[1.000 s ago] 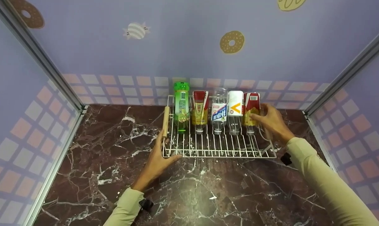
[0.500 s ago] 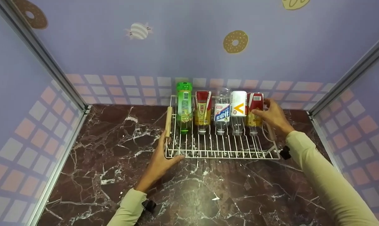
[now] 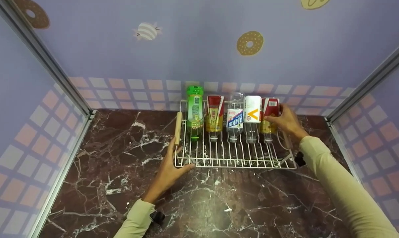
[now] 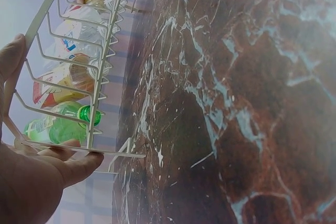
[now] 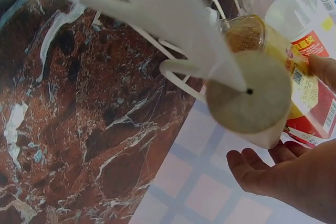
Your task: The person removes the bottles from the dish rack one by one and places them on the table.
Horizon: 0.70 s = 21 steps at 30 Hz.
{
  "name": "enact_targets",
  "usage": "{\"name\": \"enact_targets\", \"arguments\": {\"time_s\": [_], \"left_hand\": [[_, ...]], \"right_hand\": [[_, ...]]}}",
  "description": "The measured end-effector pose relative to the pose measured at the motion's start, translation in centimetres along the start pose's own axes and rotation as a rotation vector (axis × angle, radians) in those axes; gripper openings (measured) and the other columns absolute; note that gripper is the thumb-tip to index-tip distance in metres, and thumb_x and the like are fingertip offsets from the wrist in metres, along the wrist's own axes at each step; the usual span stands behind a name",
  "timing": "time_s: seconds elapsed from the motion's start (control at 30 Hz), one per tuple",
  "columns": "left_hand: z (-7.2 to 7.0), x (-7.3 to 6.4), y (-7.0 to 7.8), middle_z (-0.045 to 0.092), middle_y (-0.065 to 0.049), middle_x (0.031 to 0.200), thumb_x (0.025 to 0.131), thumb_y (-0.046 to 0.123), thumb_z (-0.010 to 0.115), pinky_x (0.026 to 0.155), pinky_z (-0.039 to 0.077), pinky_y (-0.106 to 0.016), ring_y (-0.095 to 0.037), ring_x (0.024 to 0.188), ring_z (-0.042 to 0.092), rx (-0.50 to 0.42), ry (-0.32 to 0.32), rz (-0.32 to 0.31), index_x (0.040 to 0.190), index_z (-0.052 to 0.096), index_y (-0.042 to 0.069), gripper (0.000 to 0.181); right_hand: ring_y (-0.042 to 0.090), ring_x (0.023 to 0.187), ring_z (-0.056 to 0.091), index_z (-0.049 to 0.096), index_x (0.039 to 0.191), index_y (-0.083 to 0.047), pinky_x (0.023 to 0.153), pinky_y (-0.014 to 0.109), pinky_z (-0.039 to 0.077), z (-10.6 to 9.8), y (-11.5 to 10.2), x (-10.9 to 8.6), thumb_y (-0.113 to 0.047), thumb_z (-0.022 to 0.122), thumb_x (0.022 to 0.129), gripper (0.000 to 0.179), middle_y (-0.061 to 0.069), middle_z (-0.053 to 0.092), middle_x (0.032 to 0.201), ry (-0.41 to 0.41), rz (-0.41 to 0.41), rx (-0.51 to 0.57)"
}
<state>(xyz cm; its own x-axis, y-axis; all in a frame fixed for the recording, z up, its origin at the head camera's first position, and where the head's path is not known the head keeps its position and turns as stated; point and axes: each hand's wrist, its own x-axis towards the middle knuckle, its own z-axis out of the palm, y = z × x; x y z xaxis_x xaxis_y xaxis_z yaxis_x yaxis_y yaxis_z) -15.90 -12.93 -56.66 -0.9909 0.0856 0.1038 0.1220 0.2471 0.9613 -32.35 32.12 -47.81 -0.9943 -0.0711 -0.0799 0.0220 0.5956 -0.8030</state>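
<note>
Last bottle in a row of five gripped at the rack's right edge

A clear plastic bottle with a red-and-yellow label (image 3: pixel 268 127) is held between the thumb and fingers of the right hand (image 3: pixel 288 120), by the right edge of a white wire rack (image 3: pixel 235 167). The rack's front left corner is gripped by the left hand (image 3: pixel 167 174), its thumb laid along the front edge.

Toward the rack's left edge are lined up a clear bottle with a white wrap and orange V (image 3: pixel 253 109), a clear bottle with a blue-and-white label (image 3: pixel 235 119), a second red-and-yellow bottle (image 3: pixel 215 114) and a green plastic bottle (image 3: pixel 195 112). All caps are pointed toward the front edge. A pale wooden handle (image 3: pixel 178 129) is fitted on the left edge. The rack is set near the rear edge of a dark marbled table (image 3: pixel 199 205), by a lilac wall (image 3: pixel 192 43).
</note>
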Motion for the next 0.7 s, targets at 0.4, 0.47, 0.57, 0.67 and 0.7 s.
{"name": "enact_targets", "arguments": {"time_s": [0.4,0.47,0.57,0.67,0.7], "left_hand": [[0.1,0.1,0.0,0.021,-0.023,0.180,0.082,0.032,0.099,0.128,0.028,-0.071,-0.037,0.156,0.047,-0.016,0.001,0.011,0.178,0.011,0.017,0.132],[0.1,0.0,0.0,0.022,-0.023,0.180,0.082,0.035,0.099,0.128,0.028,-0.071,-0.037,0.156,0.047,-0.015,-0.001,0.008,0.178,0.010,0.019,0.132],[0.0,0.0,-0.1,0.028,-0.024,0.177,0.081,0.038,0.099,0.129,0.022,-0.075,-0.036,0.156,0.047,-0.012,-0.001,0.005,0.178,0.011,0.022,0.133],[0.0,0.0,-0.2,0.035,-0.026,0.174,0.083,0.033,0.099,0.128,0.016,-0.078,-0.037,0.155,0.048,-0.004,0.004,0.006,0.178,0.012,0.021,0.130],[0.0,0.0,-0.2,0.037,-0.026,0.173,0.084,0.030,0.099,0.128,0.014,-0.078,-0.037,0.155,0.048,-0.006,0.006,0.005,0.178,0.012,0.021,0.129]], "right_hand": [[0.050,0.131,0.063,0.040,0.157,0.013,0.105,0.050,0.062,-0.4,-0.3,-0.3,-0.018,0.082,0.100,0.078,0.037,0.056,0.151,0.025,-0.010,-0.013],[0.051,0.134,0.062,0.037,0.159,0.014,0.107,0.053,0.060,-0.5,-0.4,-0.4,-0.017,0.082,0.100,0.080,0.038,0.055,0.151,0.029,-0.018,-0.002],[0.050,0.133,0.062,0.037,0.160,0.014,0.101,0.041,0.064,-0.6,-0.7,-0.7,-0.017,0.082,0.101,0.081,0.037,0.056,0.151,0.035,-0.035,0.012],[0.048,0.132,0.063,0.040,0.158,0.013,0.097,0.034,0.064,-0.7,-1.1,-1.2,-0.019,0.082,0.101,0.078,0.036,0.059,0.148,0.039,-0.051,0.005],[0.048,0.132,0.063,0.040,0.158,0.012,0.098,0.035,0.064,-0.8,-1.2,-1.4,-0.019,0.082,0.101,0.078,0.036,0.059,0.148,0.040,-0.052,0.006]]}}
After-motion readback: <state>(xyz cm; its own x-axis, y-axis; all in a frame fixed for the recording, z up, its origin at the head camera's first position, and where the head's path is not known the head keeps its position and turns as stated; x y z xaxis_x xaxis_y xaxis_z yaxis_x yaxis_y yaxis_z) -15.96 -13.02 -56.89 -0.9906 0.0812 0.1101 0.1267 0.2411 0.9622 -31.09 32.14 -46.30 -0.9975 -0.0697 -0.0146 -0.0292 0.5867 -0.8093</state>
